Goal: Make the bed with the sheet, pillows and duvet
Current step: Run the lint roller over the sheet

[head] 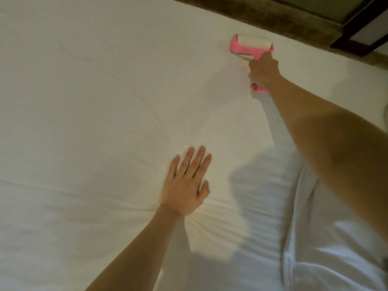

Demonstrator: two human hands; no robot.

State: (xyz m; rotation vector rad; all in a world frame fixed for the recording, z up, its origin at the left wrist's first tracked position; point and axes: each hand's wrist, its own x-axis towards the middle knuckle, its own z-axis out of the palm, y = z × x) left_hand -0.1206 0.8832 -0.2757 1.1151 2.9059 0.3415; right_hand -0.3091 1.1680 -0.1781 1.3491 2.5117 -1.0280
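Left hand [185,183] spread flat on white fabric sheet [94,91], nearer me than pink plastic lint roller [251,46] my right hand [263,69] grips; should roll straight, sheet taut.

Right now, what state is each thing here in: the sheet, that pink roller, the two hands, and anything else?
Sheet: spread over the bed, creased around the left hand.
Lint roller: roll end on the sheet near the far edge, handle gripped.
Left hand: flat, fingers straight, pressing the sheet.
Right hand: curled round the roller's handle.
Rumpled white bedding: lying in folds at the right, below the right arm.
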